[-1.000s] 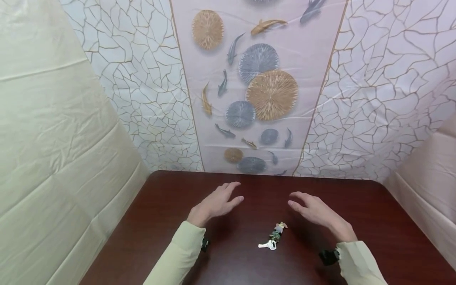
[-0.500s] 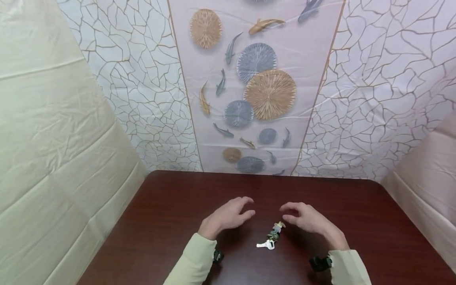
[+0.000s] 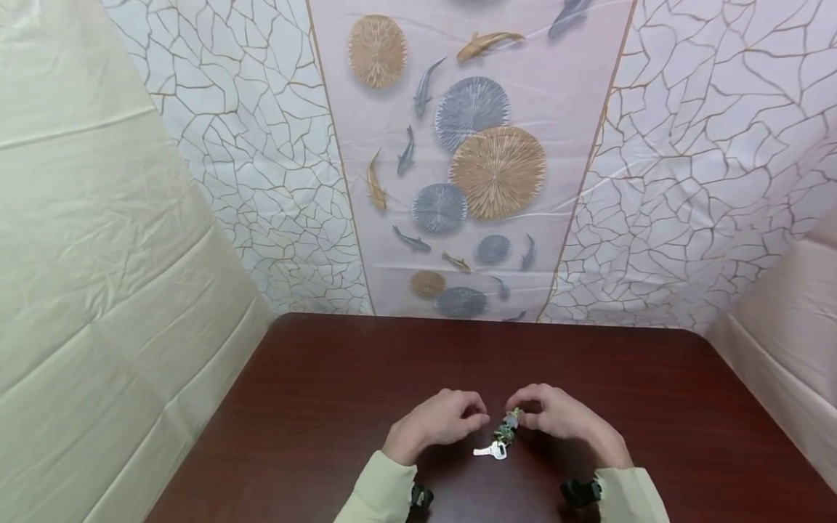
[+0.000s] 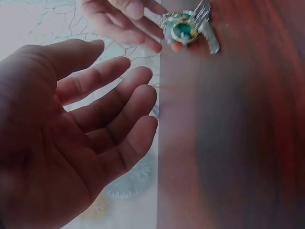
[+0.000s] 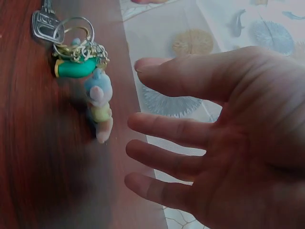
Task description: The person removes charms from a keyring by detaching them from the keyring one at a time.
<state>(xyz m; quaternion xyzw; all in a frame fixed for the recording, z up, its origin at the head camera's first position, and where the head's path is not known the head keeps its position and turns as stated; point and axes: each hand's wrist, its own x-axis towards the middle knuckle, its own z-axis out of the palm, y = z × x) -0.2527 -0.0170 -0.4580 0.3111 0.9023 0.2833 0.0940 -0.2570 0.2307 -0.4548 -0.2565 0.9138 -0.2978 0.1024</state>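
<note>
A silver key (image 3: 490, 451) lies on the dark red-brown table, joined to a bunch of charms (image 3: 505, 433). The right wrist view shows metal rings (image 5: 89, 36), a green curved charm (image 5: 78, 68) and a small figure (image 5: 99, 95) with a pale blue head. My right hand (image 3: 567, 421) hovers at the figure's end, thumb and fingers spread apart; a gap separates them from the charm in the right wrist view. To the left of the bunch is my left hand (image 3: 445, 419), its fingers loosely bent and holding nothing.
The table (image 3: 314, 392) reaches back to a patterned cloth (image 3: 458, 218) with fish and round shapes. Cream cloth walls (image 3: 131, 305) stand at both sides. Each wrist carries a small black device (image 3: 580, 493) near the sleeve.
Both hands have come down and inward from farther back, one to each side of the key and charms. The key bunch lies where it was.
</note>
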